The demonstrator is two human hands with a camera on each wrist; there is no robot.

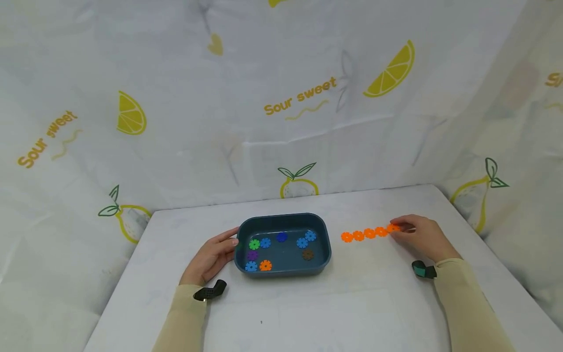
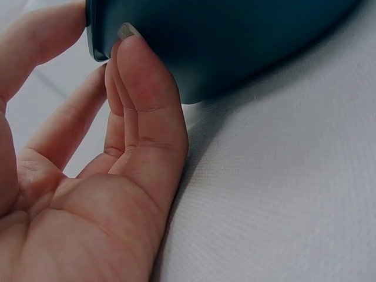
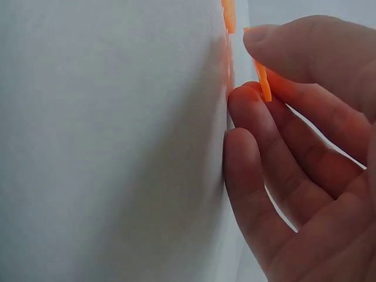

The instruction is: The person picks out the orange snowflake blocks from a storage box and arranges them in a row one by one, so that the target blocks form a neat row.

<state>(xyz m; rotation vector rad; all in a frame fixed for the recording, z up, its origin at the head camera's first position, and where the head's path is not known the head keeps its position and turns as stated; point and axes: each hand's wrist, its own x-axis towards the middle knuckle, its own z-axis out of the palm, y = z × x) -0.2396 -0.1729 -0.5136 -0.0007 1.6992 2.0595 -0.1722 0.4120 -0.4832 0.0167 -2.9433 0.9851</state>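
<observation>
A dark blue-green tray (image 1: 281,271) stands on the table, holding several notched plastic discs. My left hand (image 1: 215,256) holds the tray's left side; in the left wrist view curled fingers (image 2: 150,100) lie against its outer wall. Right of the tray runs a row of orange notched discs (image 1: 370,233). At the row's right end my right hand (image 1: 424,237) pinches an orange disc (image 1: 393,228). In the right wrist view that disc (image 3: 262,79) is seen edge-on between thumb and fingers, tilted, with the fingertips low by the white surface.
Inside the tray lie a green disc (image 1: 254,244), a purple disc (image 1: 252,255), a brown disc (image 1: 308,254), an orange disc (image 1: 266,265) and several blue discs. A white curtain (image 1: 198,161) with lemon prints hangs behind the white table (image 1: 308,318).
</observation>
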